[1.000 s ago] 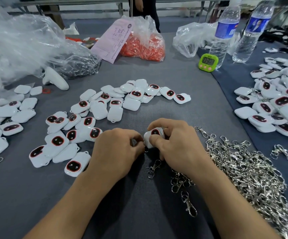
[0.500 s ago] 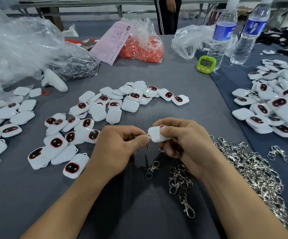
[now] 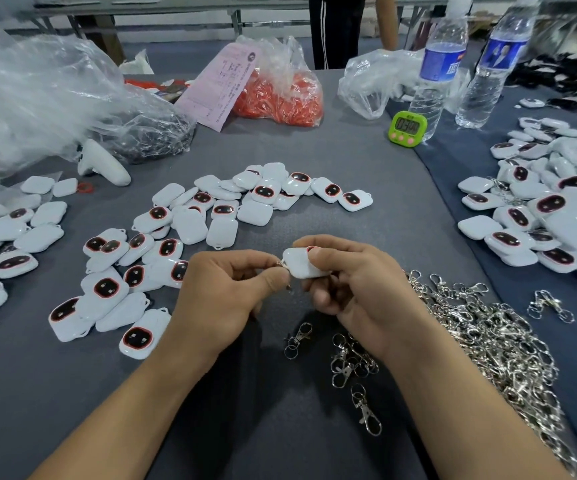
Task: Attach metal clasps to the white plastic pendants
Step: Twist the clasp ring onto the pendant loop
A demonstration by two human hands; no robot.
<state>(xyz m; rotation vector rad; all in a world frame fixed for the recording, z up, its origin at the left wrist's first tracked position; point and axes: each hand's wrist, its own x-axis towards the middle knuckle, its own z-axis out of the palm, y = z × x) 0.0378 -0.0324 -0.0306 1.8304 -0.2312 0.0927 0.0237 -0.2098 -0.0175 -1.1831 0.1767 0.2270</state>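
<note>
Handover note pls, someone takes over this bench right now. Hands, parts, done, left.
Left hand: pinches a clasp against the pendant's corner.
Right hand: holds the pendant, plain side up.
Cannot tell whether the ring is through yet.
Stock: loose clasps right of the hands; bare pendants ahead and to the left.
Right-side pile: some clasps among it, possibly finished.
Left: seat this clasp, then the many bare pendants.
</note>
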